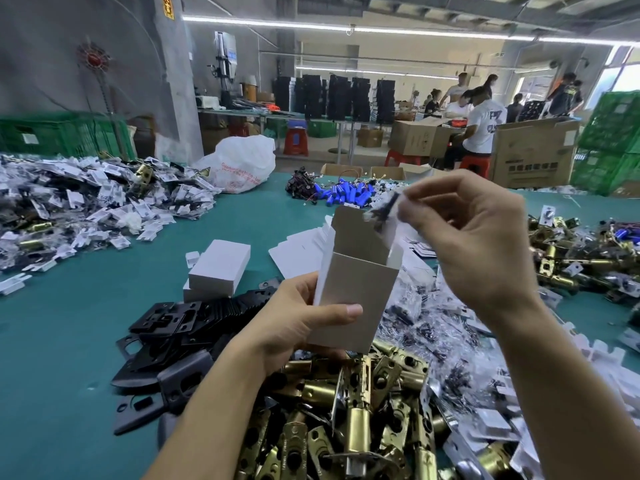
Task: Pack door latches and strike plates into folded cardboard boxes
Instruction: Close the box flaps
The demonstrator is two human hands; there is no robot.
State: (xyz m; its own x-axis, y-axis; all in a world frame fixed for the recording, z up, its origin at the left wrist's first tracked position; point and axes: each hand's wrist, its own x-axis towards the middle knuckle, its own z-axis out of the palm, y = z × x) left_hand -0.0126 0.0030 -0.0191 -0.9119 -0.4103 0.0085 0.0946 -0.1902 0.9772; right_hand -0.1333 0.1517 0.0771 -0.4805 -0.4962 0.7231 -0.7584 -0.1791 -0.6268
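My left hand (298, 327) grips a small folded cardboard box (356, 289), held upright above the table with its top flap open. My right hand (481, 237) pinches a small clear bag of dark screws (384, 211) right over the box's open mouth. Brass door latches (360, 420) lie heaped under my hands. Black strike plates (180, 327) are spread to the left of the heap.
Two closed white boxes (220, 268) sit on the green table (69, 341), with flat box blanks (301, 251) behind. Piles of bagged parts (86, 209) lie at left, screw bags (443, 334) and more latches (581, 258) at right. Blue batteries (346, 194) and several people are farther back.
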